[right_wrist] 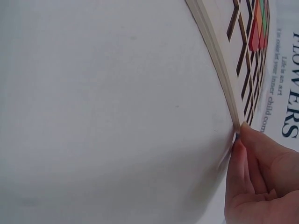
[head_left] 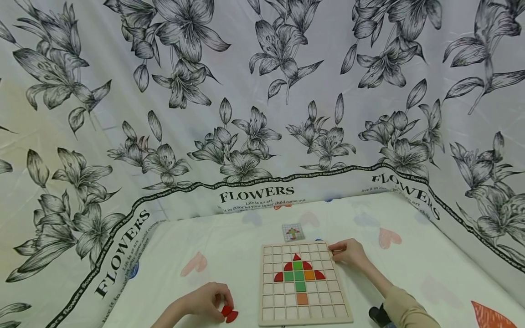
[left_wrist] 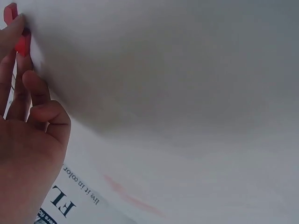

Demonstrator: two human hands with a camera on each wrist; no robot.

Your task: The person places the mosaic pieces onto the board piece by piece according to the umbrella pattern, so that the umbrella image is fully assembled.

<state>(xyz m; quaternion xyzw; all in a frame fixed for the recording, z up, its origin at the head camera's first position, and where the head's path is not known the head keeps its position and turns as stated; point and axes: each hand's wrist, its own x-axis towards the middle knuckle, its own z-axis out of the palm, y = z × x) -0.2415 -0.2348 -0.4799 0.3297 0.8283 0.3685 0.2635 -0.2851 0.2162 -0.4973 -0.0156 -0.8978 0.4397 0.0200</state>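
Observation:
A square wooden grid board lies on the cloth with red, green and orange pieces set in its cells in an arrow-like figure. At its far right corner, my right hand pinches the edge between thumb and fingers; the right wrist view shows the thumb on top of the board's corner. Left of the board, my left hand holds small red pieces between thumb and fingertips, just above or on the cloth. The left wrist view shows these red pieces partly hidden by the thumb.
Beyond the board lies a small picture card with a similar coloured figure. A black object sits by the right forearm, partly under the sleeve. White cloth with hearts covers the table, and a flower-printed curtain hangs around it.

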